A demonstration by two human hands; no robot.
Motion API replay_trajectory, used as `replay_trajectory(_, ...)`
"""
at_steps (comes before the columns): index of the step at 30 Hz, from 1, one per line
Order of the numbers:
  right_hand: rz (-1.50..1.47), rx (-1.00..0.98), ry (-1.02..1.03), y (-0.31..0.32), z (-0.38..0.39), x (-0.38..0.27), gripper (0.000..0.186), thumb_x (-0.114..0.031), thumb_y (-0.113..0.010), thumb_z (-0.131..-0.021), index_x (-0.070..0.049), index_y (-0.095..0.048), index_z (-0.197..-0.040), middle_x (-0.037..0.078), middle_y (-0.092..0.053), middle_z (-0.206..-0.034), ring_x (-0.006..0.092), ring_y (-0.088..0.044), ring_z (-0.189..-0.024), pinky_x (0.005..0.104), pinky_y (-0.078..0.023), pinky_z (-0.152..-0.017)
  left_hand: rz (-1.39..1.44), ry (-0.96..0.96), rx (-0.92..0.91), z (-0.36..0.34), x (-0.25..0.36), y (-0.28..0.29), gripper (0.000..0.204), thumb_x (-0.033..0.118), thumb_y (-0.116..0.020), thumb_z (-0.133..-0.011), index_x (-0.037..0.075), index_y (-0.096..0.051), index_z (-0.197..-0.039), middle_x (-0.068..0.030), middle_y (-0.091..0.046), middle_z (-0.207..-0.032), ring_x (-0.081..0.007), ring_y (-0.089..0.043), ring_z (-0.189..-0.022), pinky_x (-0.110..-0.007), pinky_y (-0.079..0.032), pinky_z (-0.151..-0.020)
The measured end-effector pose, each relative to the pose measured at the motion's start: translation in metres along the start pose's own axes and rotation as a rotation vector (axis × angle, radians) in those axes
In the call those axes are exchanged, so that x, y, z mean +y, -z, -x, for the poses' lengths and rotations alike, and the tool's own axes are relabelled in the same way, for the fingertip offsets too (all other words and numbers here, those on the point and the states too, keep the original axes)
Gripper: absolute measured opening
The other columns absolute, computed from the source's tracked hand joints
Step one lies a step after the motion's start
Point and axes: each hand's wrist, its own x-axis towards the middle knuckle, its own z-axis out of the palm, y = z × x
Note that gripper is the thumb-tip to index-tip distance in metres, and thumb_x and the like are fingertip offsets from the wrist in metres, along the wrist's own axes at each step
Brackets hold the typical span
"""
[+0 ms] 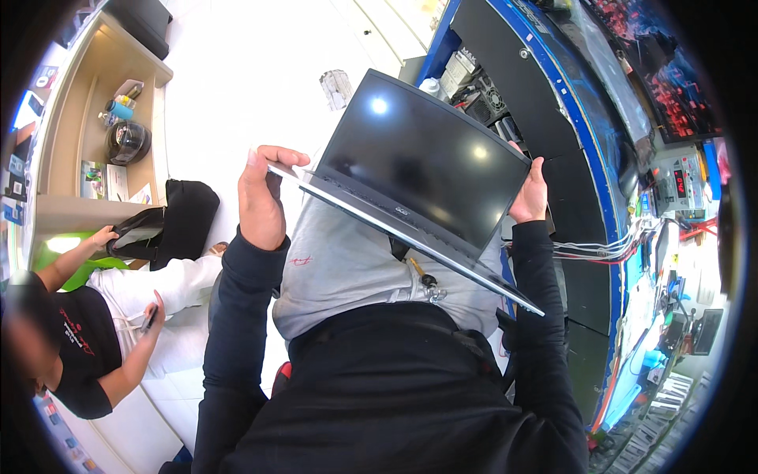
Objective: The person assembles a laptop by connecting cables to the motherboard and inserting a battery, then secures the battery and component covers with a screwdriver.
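An open laptop (426, 158) with a dark screen hangs tilted above my lap. Its base (403, 229) shows edge-on as a thin silver strip, so the keyboard is mostly out of sight. My left hand (264, 193) is closed on the base's left corner, thumb and fingers on either side. At the far end, my right hand (530, 192) grips the right edge of the screen lid, thumb up; part of its fingers is hidden behind the lid. Bright light spots reflect on the screen. Beneath it are my light grey trousers (324, 261), with keys (429, 281) hanging at the waist.
To the right runs a blue-edged workbench (588, 134) with cables (592, 251) and a bench device with a red display (681, 183). Computer parts (485, 99) sit on a shelf beneath. At left, another person (87, 340) holds a black bag (185, 221) beside a wooden shelf unit (95, 63).
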Motion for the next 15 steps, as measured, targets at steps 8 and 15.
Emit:
replay_trajectory(8, 0.005, -0.003, -0.013, 0.0019, -0.0017, -0.0001, 0.079, -0.064, -0.027, -0.111, -0.005, -0.036, -0.163, 0.017, -0.052, -0.157, 0.0342, -0.051, -0.143, 0.0504, -0.041, -0.120, 0.027, -0.021, 0.014, 0.0003, 0.0004, 0.0004, 0.061, 0.051, -0.033, -0.114, 0.000, -0.064, -0.098, -0.0156, -0.070, -0.101, -0.0244, -0.065, -0.103, -0.038, -0.045, -0.100)
replay_trajectory(15, -0.020, -0.033, -0.023, 0.0045, -0.0004, 0.0013, 0.079, -0.064, -0.036, -0.109, -0.006, -0.035, -0.164, 0.017, -0.048, -0.161, 0.0356, -0.048, -0.146, 0.0528, -0.037, -0.122, -0.025, -0.019, 0.010, -0.0003, -0.0025, 0.0014, 0.059, 0.044, -0.033, -0.115, -0.003, -0.066, -0.099, -0.0154, -0.071, -0.100, -0.0228, -0.064, -0.101, -0.037, -0.046, -0.100)
